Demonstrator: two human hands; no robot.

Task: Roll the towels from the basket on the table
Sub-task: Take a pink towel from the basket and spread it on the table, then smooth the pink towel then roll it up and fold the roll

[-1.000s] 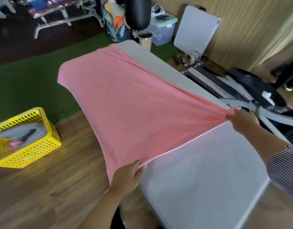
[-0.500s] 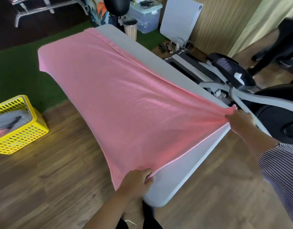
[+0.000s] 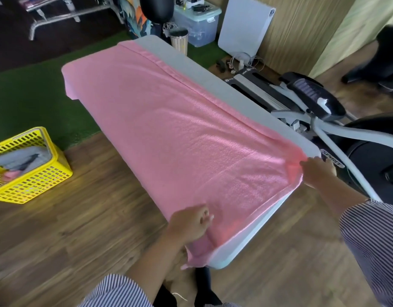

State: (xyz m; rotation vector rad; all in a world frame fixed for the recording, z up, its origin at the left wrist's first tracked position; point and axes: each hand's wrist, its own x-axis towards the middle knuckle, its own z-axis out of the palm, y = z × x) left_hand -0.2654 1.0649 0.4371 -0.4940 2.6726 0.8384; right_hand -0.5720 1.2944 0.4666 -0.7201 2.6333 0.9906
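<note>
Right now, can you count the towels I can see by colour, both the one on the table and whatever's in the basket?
Pink towels: 2, one spread on the table as the pink towel, one pink piece in the yellow basket
Grey towels: 1, the grey towel in the basket, though more may lie folded beneath
Total: 3

Towel (image 3: 180,138): pink, spread flat along the table (image 3: 224,89), near corners draped over its edge.
Basket (image 3: 42,173): yellow, on the floor, holding grey and pink towels.
</note>
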